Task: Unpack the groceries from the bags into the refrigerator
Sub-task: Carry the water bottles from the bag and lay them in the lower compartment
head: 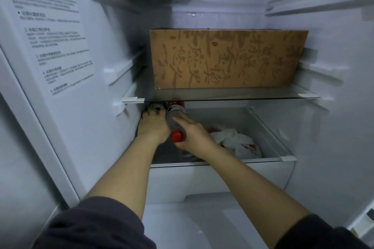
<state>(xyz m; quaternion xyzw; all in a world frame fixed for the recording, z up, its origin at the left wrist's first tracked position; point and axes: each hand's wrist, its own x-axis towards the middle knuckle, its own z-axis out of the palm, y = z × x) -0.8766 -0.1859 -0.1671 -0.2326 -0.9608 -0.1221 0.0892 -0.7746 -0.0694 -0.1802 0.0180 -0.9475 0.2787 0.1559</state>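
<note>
Beneath the glass shelf [222,98] bearing a cardboard box [228,58], our right hand [195,136] curls its fingers [181,120] round a red-capped bottle [174,116] lying cap toward us. Our left hand [153,127] covers a second bottle [156,106] just beside it; whether those fingers clasp, we cannot tell.

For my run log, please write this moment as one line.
place: lower shelf | left hand: holds left bottle | right hand: grips red-capped bottle, cap facing out | beside: white bag
</note>
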